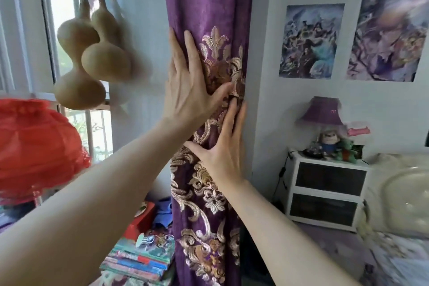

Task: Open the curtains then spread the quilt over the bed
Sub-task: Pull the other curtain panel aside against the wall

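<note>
At the far left a red paper lantern (34,146) sits low in front of the window (62,7), whose panes are uncovered and bright. Two tan gourds (92,53) hang on cords just right of the window frame, blurred. Below them a stack of books (141,260) lies beside the base of the curtain. The purple curtain (209,2) is gathered into a narrow vertical column at the centre, its long axis running straight up and down, pushed against the wall corner at the right side of the window; gold and white embroidery covers its lower part. The left hand (190,81) lies flat on the left face of the gathered column, fingers straight and spread pointing upward, thumb extended to the right across the fabric. The right hand (222,146) lies flat just below it, fingers straight and pointing up, thumb spread to the left; its fingertips reach the left thumb. Neither hand grips the fabric; both press on it. Right of the curtain, two posters (348,37) are fixed to the wall. Beneath them a white nightstand (325,193) carries a purple-shaded lamp (321,111) and small plush figures. At the far right edge, the bed (399,193) shows a pale padded headboard and light bedding.
</note>
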